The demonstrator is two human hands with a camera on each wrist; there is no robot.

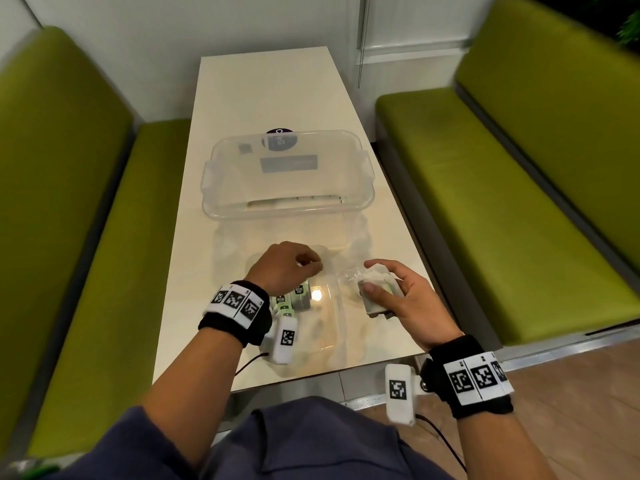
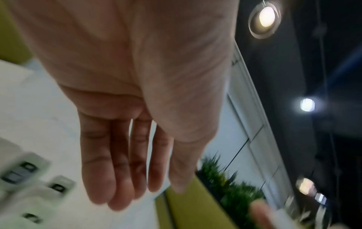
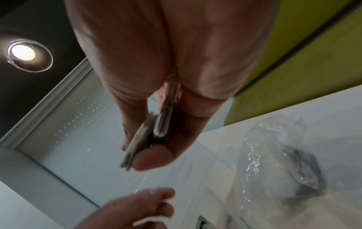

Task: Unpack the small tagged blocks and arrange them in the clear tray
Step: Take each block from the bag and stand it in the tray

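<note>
- At the near end of the table (image 1: pixel 263 84), the right hand (image 1: pixel 398 299) grasps a few small blocks (image 1: pixel 375 294) between thumb and fingers;
- left hand (image 1: pixel 284 268) released, fingers nearly straight, over loose blocks (image 1: pixel 294 299);
- clear tray (image 1: pixel 360 202) just beyond.

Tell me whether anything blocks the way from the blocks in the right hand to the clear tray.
Nothing visible does. The right hand grips blocks near the table's front; the clear tray sits open-topped farther back, with only flat clear plastic wrap lying between.
</note>
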